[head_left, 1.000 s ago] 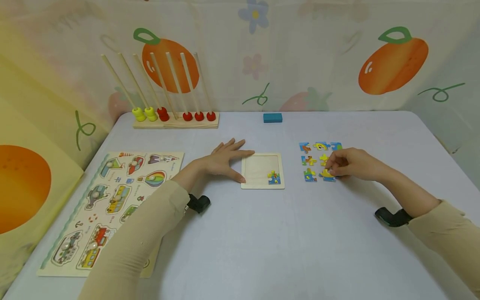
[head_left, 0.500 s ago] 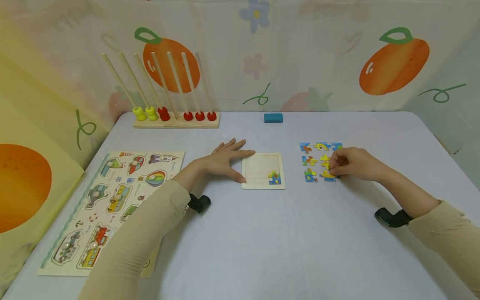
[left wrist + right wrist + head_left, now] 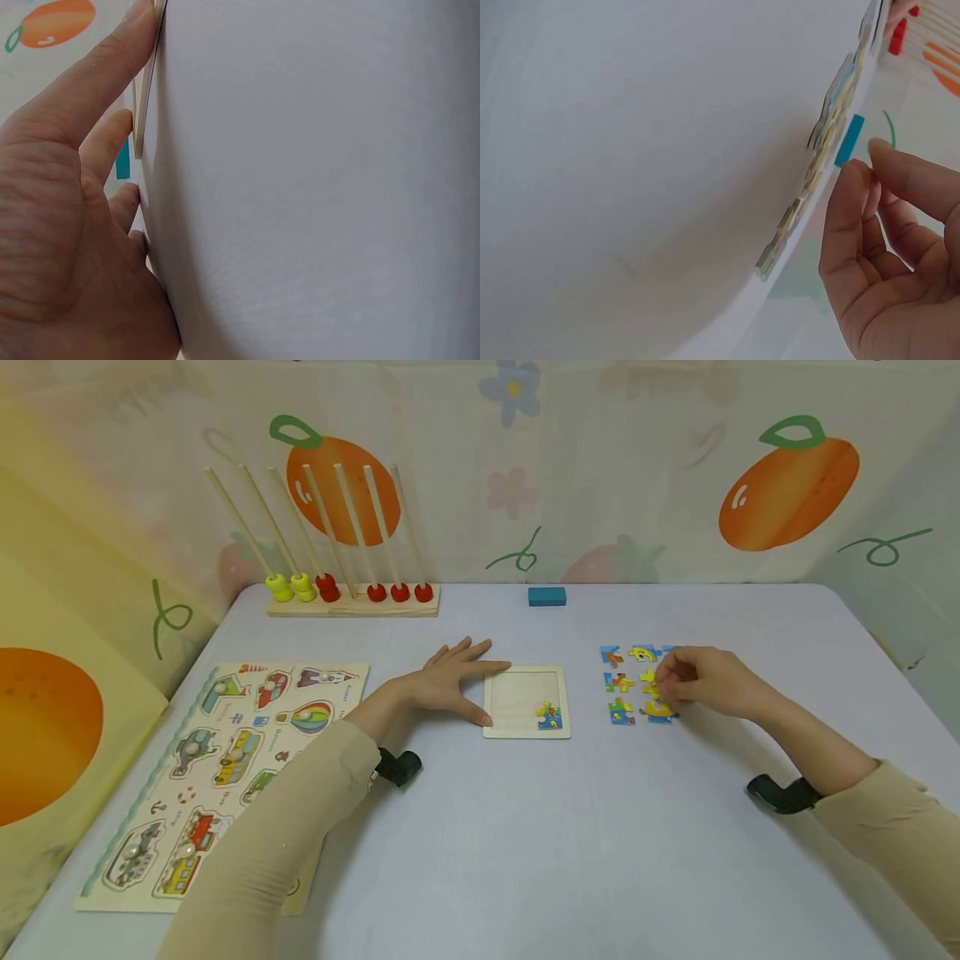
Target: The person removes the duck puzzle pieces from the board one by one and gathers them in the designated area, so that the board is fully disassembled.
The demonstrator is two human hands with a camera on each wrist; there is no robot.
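Note:
My left hand (image 3: 444, 685) lies with fingers spread at the left side of a small wooden puzzle tray (image 3: 564, 697). Its thumb touches the lower left corner and its index finger the upper left. In the tray's lower right corner sits a joined patch of puzzle pieces (image 3: 549, 717). Over the right edge of a group of loose puzzle pieces (image 3: 621, 712) hangs my right hand (image 3: 708, 681), loosely curled. In the right wrist view the thumb and index fingertips (image 3: 853, 180) come close together, with no piece showing between them. The upper right piece is mostly hidden by this hand.
A blue block (image 3: 547, 597) lies at the table's far edge. At the back left stands a wooden bead rack (image 3: 352, 607) with tall rods and red and yellow beads. A large vehicle peg puzzle (image 3: 202, 777) lies at left, partly under the left sleeve.
My right hand has lifted slightly away from the lower pieces toward the far side, now covering more of the upper right piece. The left hand and tray have stayed put.

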